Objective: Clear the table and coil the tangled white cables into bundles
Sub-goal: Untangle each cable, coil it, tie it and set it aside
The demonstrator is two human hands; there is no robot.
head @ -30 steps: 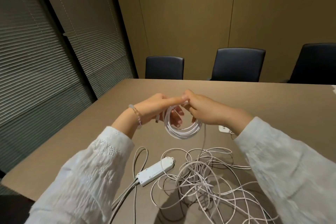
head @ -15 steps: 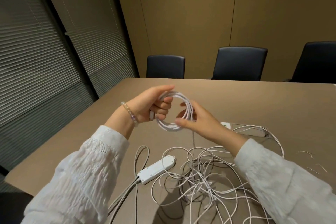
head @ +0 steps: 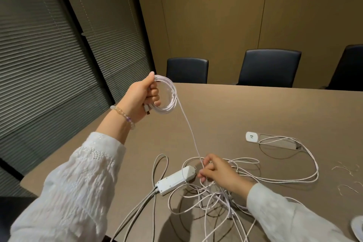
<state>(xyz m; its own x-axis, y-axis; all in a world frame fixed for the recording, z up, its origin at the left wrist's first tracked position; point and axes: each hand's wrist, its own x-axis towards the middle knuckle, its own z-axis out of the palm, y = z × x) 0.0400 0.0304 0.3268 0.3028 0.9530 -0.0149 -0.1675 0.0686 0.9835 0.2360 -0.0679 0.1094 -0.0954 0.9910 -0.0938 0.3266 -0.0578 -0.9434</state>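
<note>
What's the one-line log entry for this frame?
left hand: grips coil, raised | right hand: pinches strand at tangle | stage: coiling unfinished

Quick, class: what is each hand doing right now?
Left hand: grips the coiled cable.
Right hand: pinches the loose strand above the tangle.

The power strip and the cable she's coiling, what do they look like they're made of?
Power strip: looks like hard white plastic, smooth with a slight sheen and rounded moulded corners. Cable: white, matte and faintly textured, so possibly a braided fabric jacket, though rubbery plastic can't be ruled out; it bends freely into the coil gripped by the left hand.
</note>
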